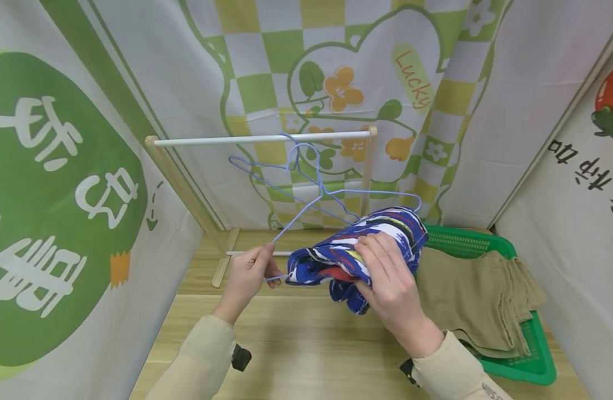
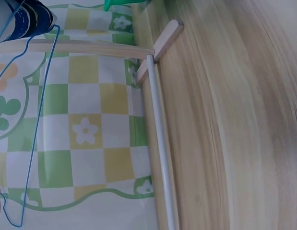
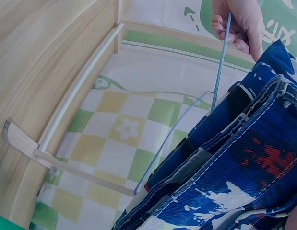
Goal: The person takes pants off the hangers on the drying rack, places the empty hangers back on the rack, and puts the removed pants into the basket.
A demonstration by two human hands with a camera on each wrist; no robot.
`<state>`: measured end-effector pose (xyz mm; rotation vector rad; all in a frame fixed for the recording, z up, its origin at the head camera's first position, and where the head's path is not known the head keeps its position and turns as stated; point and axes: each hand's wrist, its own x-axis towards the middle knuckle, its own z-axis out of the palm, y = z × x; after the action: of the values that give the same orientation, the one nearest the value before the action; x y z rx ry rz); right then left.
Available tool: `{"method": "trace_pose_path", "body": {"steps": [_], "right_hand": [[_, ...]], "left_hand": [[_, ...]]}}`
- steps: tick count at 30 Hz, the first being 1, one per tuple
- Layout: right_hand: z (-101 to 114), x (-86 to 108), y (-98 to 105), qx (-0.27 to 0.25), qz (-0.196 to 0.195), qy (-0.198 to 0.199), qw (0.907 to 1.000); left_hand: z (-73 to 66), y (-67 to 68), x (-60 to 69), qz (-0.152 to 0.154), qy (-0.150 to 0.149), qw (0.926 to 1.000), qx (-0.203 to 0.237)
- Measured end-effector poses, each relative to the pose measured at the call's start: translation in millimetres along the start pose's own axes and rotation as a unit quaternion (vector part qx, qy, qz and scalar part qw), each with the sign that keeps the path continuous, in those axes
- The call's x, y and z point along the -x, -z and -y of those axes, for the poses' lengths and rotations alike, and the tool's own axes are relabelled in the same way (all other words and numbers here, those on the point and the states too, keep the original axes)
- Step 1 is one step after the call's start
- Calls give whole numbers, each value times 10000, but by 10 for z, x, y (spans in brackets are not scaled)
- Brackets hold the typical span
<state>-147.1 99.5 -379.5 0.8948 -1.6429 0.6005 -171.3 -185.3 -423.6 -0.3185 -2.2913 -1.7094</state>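
Observation:
My left hand (image 1: 251,272) pinches the left end of a light-blue wire hanger (image 1: 322,191), with its hook pointing up. A folded blue denim garment (image 1: 386,222), printed in white, red and yellow, hangs over the hanger's right part. My right hand (image 1: 391,283) grips the garment from the near side, thumb below and fingers on top. In the right wrist view, stitched edges of the garment (image 3: 225,153) lie in layers, and the left hand (image 3: 239,28) holds the wire. A second blue hanger (image 1: 236,160) hangs on the rack's rail behind.
The rack's white rail (image 1: 211,141) runs between wooden posts on the wood-grain table (image 1: 286,339). To the right, a green basket (image 1: 541,355) holds folded khaki clothing (image 1: 466,294). Printed cloth walls (image 1: 186,72) stand at the back and both sides.

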Motion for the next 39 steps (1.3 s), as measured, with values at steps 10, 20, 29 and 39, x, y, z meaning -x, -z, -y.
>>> {"method": "trace_pose_path", "body": {"steps": [10, 20, 29, 39], "right_hand": [[8, -90, 37, -132, -299, 108, 9994], [20, -192, 63, -437, -671, -325, 9963], [-43, -217, 79, -674, -942, -1160, 9865], [-138, -149, 165, -774, -883, -2273, 9667]], "left_hand": [[91, 20, -82, -8, 358, 9987, 374], [150, 35, -106, -59, 441, 9977, 504], [206, 39, -114, -8, 557, 9975, 432], [293, 48, -109, -65, 588, 9974, 423]]}}
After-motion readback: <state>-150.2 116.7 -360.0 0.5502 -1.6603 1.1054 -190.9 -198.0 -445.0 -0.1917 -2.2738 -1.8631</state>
